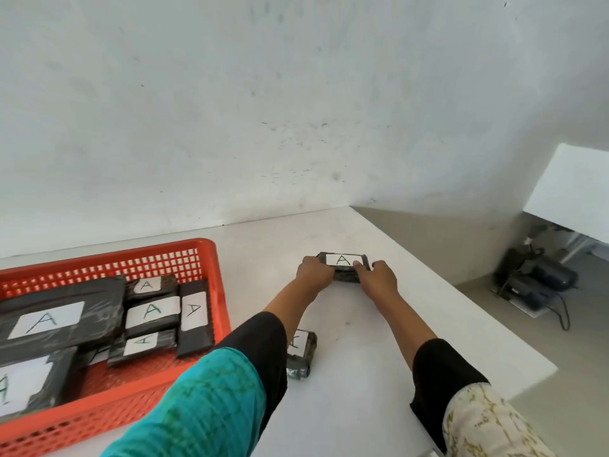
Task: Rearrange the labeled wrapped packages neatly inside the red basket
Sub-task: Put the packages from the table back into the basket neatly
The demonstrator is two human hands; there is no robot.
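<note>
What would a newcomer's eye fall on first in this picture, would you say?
Probably the red basket at the left of the white table, packed with black wrapped packages labelled A. Next, the left hand and right hand gripping the ends of another A package far out on the table, with one more package lying beside the basket.
</note>
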